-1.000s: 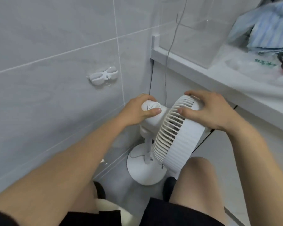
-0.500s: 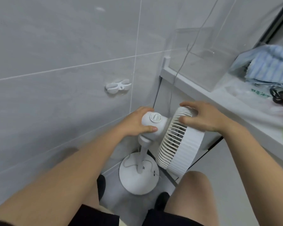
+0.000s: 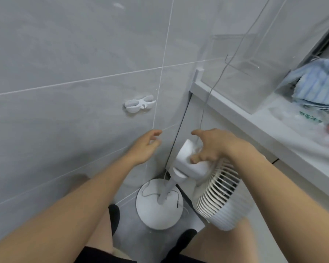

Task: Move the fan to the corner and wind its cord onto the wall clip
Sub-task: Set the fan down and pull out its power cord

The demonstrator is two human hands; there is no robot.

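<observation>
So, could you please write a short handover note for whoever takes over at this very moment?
Left hand: open, off the fan, in front of the tiled wall below the wall clip.
Right hand: fingers on the fan motor housing; whether it grips is unclear.
Fan: its base stands on the floor in the corner, head tilted toward the cabinet.
Cord: thin, hanging down from above along the cabinet; none on the clip.
Done: fan in the corner.
Left: take the cord and wind it onto the clip.

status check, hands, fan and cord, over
Left hand open, off the fan. Right hand over motor housing, grip unclear. Fan in corner, cord hanging loose, wall clip bare. Nothing blocking.
</observation>
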